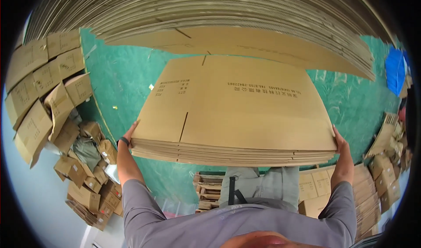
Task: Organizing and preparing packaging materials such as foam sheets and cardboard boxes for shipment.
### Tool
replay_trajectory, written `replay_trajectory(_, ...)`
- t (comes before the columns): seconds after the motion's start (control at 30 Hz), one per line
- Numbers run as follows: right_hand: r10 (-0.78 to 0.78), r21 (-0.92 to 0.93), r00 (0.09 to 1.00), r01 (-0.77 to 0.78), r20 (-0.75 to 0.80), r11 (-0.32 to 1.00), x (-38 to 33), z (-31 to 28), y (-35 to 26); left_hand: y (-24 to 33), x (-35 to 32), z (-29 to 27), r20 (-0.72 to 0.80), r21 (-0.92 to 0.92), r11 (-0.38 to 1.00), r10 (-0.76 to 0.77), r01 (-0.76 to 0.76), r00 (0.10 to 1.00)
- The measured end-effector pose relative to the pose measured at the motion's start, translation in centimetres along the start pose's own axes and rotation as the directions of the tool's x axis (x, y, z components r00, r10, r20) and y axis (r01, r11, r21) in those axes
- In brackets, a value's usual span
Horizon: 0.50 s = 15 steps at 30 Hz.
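Between my two hands is a stack of several flattened cardboard boxes [250, 112], brown, with dark print and slots on the top sheet. My left hand [129, 133] grips the left edge of the stack near its front corner; a dark band is on that wrist. On the opposite side, my right hand [341, 142] holds the right edge, its thumb up along the side. Both palms press against the edges, and the fingers underneath are hidden. The stack lies roughly level in front of my body.
A tall pile of flattened cardboard [228, 15] stands just beyond the stack. Made-up boxes [79, 169] are heaped along the left wall. More cardboard [366, 200] and boxes lie at the right, near a blue object [394, 70]. A wooden pallet [208, 191] sits by my legs on the green floor [118, 64].
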State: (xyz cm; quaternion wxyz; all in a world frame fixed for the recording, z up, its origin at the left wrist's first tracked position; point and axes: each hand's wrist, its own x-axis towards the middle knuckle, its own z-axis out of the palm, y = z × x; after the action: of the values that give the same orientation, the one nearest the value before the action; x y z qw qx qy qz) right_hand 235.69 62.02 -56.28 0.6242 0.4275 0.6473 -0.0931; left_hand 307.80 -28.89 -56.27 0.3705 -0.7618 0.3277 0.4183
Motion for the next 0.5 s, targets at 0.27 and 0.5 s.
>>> replay_trajectory(0.27,-0.140,0.145,0.977,0.116,0.162,0.983,3.3,-4.1,5.3,1.3,-8.9,3.4,-0.008,-0.093,0.944,0.318,-0.317,0.948)
replay_trajectory(0.5,-0.157,0.149,0.986,0.163,-0.053,0.975,-5.0,-19.5,26.4,6.7,-22.5,12.2,-0.088,0.397,0.859,0.386,-0.324,0.918)
